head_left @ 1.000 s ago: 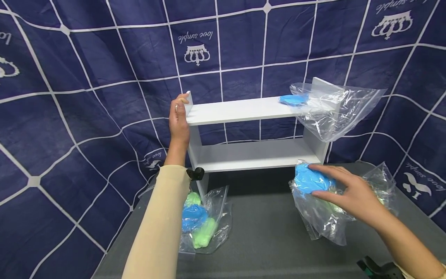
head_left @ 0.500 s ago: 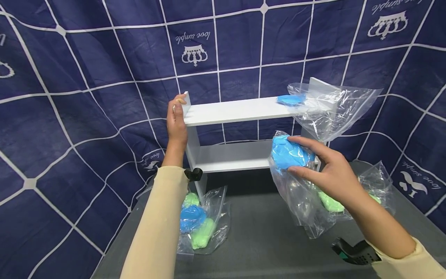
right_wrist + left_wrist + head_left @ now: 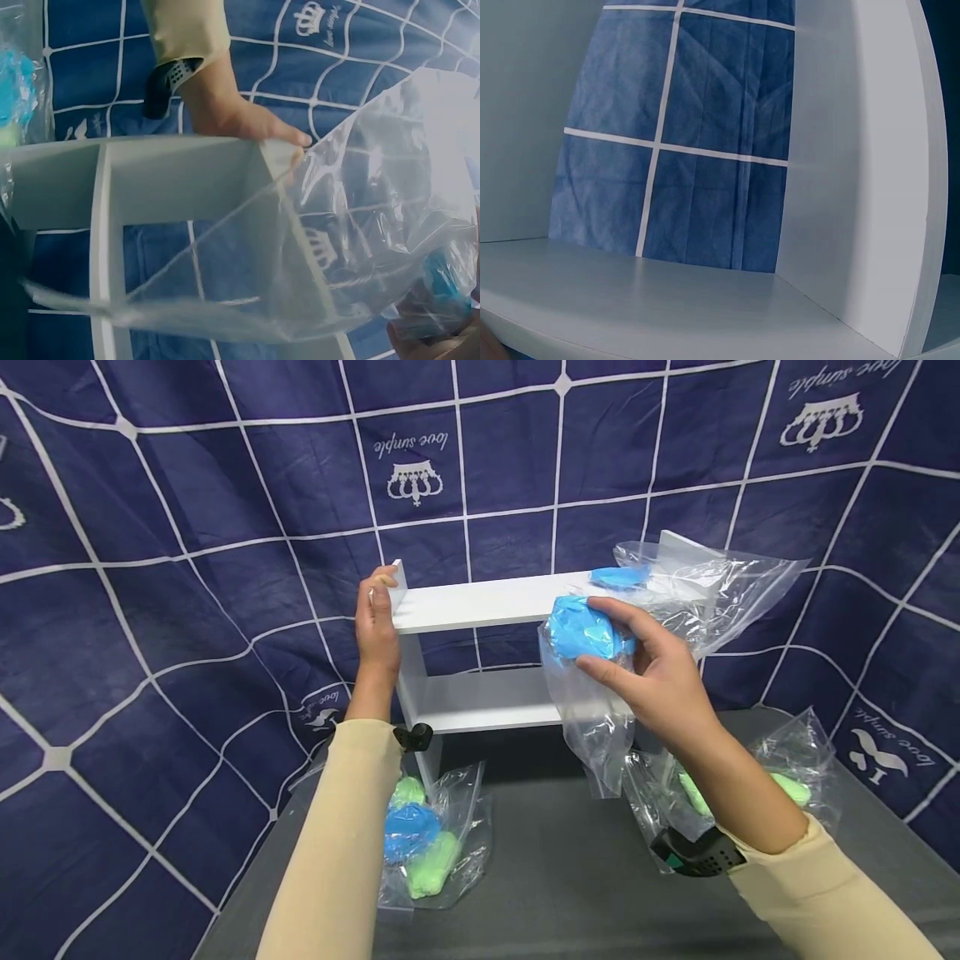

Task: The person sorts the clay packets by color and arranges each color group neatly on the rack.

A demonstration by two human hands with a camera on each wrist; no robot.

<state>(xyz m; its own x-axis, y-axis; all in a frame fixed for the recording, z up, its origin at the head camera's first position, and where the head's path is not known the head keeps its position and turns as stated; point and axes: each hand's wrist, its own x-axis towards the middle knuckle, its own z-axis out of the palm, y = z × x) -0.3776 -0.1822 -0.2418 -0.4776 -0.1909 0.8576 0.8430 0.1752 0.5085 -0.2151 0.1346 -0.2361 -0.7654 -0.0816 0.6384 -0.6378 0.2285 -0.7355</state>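
My left hand (image 3: 377,618) grips the upper left end of a white two-tier shelf (image 3: 480,603); its thumb lies on the near side. In the right wrist view that hand (image 3: 236,112) is around the panel's corner. My right hand (image 3: 660,672) pinches a blue bundle (image 3: 573,627) inside a clear plastic bag (image 3: 596,727), whose loose part hangs down before the lower tier. Cut by the edge in the right wrist view, the right hand (image 3: 439,346) holds the bag (image 3: 375,210). The left wrist view shows only shelf boards (image 3: 889,150) and cloth.
Another clear bag with a blue bundle (image 3: 618,577) lies on the top tier, hanging past the right end. Bags with green bundles (image 3: 791,788) lie at the table's right. At left, a bag holds blue and green bundles (image 3: 433,864). Navy gridded cloth (image 3: 510,460) hangs behind.
My right hand has lifted the bag with the blue bundle from low at the right, up and leftward to the shelf's front. My left hand keeps its grip on the shelf.
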